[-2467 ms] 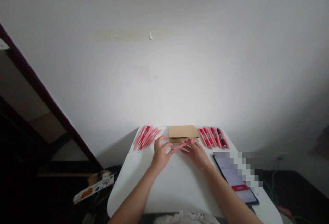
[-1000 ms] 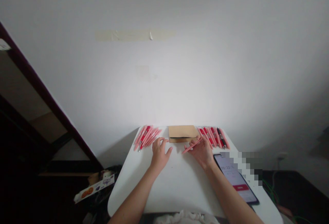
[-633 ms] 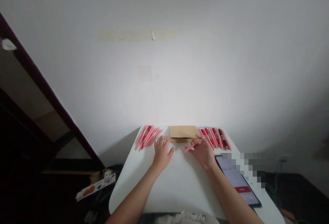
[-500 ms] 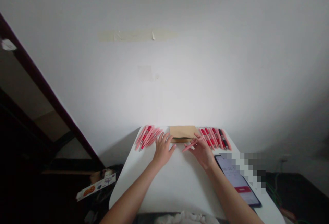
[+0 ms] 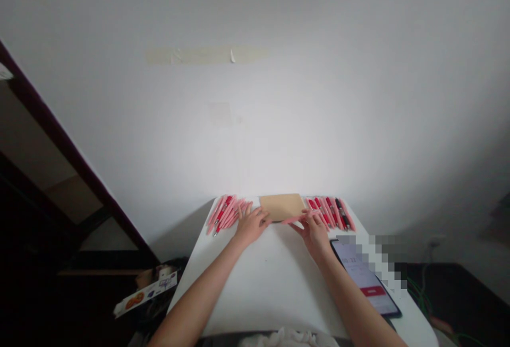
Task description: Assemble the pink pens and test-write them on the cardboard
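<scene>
1. Both hands had moved away from the body toward the far edge of the desk compared with the earlier pictures; the pink pen, once held level between the two hands in the middle of the desk, now lay at the mouth of the brown box.

2. At the far left of the desk lay a loose pile of pink and red pens, fanned out and touching one another.

3. Just right of that pile, the left hand rested with its fingers spread and loosely open, the tips touching the left near corner of the brown box; it gripped nothing.

4. The brown box sat in the middle of the far edge, between the two groups of pens, its flap toward the wall.

5. The right hand pinched the pink pen near its right end, fingers closed on it, the pen lying almost level along the box's near edge and pointing left.

6. Right of the box lay a neater row of pens, side by side, mostly red and pink, one dark.

7. Nearer the body on the right lay a phone with a lit screen, partly blurred.

8. Judged from this layout, the work was well short of done: one pen was at the box, and both groups remained out on the desk. What the box already held could not be told.
</scene>
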Tool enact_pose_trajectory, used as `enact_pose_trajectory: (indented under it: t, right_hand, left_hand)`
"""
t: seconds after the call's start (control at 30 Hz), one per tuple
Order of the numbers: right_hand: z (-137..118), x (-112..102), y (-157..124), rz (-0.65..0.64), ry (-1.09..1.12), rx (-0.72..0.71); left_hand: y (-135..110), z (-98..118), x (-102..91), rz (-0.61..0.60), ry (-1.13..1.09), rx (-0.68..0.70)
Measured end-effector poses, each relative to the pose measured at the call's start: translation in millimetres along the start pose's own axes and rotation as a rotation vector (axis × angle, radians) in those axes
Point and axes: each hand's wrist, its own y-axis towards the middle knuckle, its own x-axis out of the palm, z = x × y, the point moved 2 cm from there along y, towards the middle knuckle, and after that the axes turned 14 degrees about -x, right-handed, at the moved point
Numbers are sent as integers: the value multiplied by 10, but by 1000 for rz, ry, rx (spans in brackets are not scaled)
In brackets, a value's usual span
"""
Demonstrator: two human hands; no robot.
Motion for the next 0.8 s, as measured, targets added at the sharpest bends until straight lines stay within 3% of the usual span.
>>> enact_pose_trajectory:
  t: [0.17, 0.43, 0.6, 0.8]
  right_hand:
    - [-82, 51, -26, 6, -111, -101]
    - [-81, 64, 56, -113, -426, -265]
    - [-106, 131, 98, -278, -622, -283]
    - [-132, 250, 104, -358, -677, -270]
  left_hand:
    - [-81, 0, -79, -43, 41, -12]
    - [-274, 19, -278, -97, 120, -118]
    - [-331, 37, -273, -104, 148, -144]
    - [-370, 70, -236, -139, 124, -150]
